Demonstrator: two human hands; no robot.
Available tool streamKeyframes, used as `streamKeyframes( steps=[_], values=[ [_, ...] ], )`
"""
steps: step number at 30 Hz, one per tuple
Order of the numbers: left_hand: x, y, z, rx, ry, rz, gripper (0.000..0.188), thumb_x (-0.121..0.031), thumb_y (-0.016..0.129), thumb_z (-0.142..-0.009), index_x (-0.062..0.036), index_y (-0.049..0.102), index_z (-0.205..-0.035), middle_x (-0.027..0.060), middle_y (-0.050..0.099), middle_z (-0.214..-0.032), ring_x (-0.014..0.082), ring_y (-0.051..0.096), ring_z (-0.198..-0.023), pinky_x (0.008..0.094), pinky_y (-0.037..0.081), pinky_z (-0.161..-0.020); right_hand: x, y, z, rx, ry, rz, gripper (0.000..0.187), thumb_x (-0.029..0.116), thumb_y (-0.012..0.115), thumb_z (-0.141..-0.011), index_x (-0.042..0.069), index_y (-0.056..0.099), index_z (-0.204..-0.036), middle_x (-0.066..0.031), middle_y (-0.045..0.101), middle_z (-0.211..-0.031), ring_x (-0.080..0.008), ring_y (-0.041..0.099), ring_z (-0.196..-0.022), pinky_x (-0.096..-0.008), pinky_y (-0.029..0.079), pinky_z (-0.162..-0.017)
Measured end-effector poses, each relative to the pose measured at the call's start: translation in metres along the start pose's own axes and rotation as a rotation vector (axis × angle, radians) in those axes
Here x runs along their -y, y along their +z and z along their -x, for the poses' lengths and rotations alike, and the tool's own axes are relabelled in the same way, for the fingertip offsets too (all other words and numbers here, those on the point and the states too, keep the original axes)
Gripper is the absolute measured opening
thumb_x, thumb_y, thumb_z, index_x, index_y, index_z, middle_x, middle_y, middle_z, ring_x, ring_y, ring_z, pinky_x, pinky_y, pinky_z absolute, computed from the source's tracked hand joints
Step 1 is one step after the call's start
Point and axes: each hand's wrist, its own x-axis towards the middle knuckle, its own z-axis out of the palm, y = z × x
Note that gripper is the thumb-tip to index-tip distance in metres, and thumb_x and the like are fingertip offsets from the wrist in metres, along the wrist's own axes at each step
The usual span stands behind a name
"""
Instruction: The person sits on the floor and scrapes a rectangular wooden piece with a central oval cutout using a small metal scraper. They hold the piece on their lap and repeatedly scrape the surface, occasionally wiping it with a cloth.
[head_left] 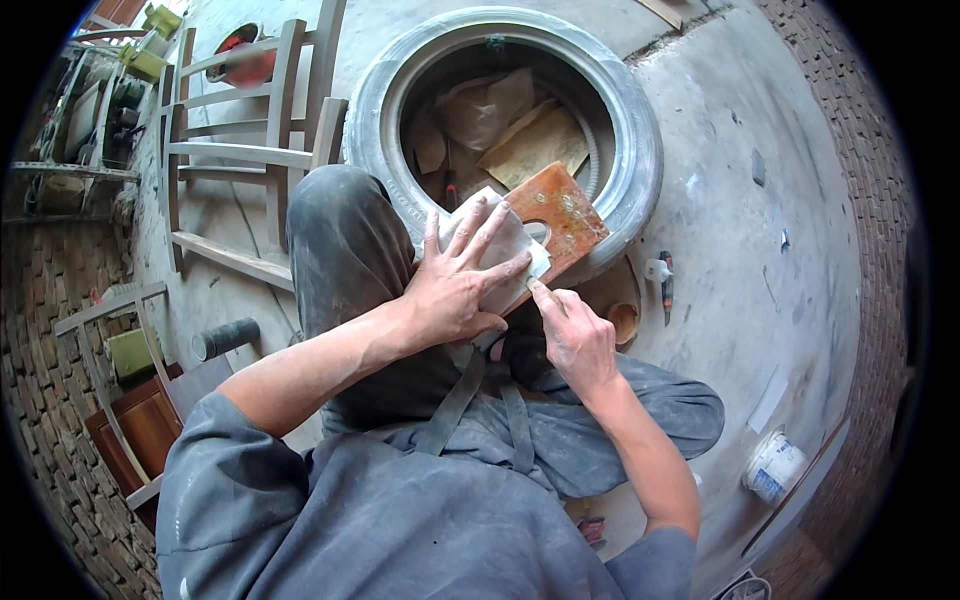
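Observation:
My left hand (462, 265) lies with fingers spread flat on a pale sheet (513, 245). Under that sheet is a brown wooden board (575, 225) with an oval hole, its surface worn and speckled. The board slants over the near rim of a big grey tyre (632, 150). Close beside the left fingertips, my right hand (580, 340) is closed at the sheet's near right edge, the index finger stretched along it. What it grips is hidden by the fingers. Inside the tyre are brown paper sheets (537, 145) and a red-and-black handle (451, 192).
A grey wooden chair frame (285, 110) lies left of the tyre. To the right, a tool with an orange-and-black handle (667, 285) lies on the concrete floor (740, 230). A round brown bowl (622, 322) sits near my knee; a white bucket (777, 468) stands at lower right.

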Motion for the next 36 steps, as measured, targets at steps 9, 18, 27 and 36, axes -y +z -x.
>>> streamKeyframes(
  steps=[9,18,27,36],
  values=[
    [0.000,0.008,-0.002,-0.064,-0.022,0.060,0.087,-0.055,0.092,-0.074,-0.0372,0.063,-0.153,0.0242,0.018,-0.178,0.0482,0.013,-0.165,0.0694,0.026,-0.119,-0.003,-0.013,0.002,-0.048,0.080,-0.138,0.055,-0.001,0.074,-0.090,0.018,0.073,-0.142,-0.0070,0.067,-0.090,-0.0251,0.070,-0.073,-0.0388,0.059,-0.064],
    [0.003,0.014,-0.011,-0.100,0.022,0.078,0.085,-0.061,0.090,-0.073,-0.0399,0.065,-0.151,0.0237,0.019,-0.177,0.0486,0.013,-0.165,0.0720,0.020,-0.123,-0.005,-0.006,0.011,-0.041,0.101,-0.098,0.056,-0.001,0.075,-0.090,0.019,0.074,-0.142,-0.0068,0.067,-0.089,-0.0244,0.069,-0.071,-0.0382,0.058,-0.061],
    [0.001,0.015,-0.012,-0.058,-0.043,0.082,0.087,-0.059,0.092,-0.072,-0.0454,0.063,-0.152,0.0255,0.019,-0.177,0.0491,0.010,-0.166,0.0672,0.020,-0.124,-0.009,0.000,0.004,-0.114,0.140,-0.092,0.057,0.004,0.075,-0.091,0.024,0.071,-0.144,-0.0046,0.060,-0.084,-0.0263,0.068,-0.066,-0.0414,0.058,-0.058],
    [0.001,0.016,-0.014,-0.054,-0.059,0.099,0.089,-0.052,0.096,-0.069,-0.0445,0.064,-0.151,0.0245,0.016,-0.179,0.0479,0.012,-0.166,0.0620,0.028,-0.120,-0.014,-0.002,-0.002,-0.093,0.154,-0.014,0.058,0.003,0.069,-0.092,0.025,0.071,-0.145,-0.0045,0.055,-0.080,-0.0251,0.067,-0.063,-0.0407,0.057,-0.056]
  ],
)
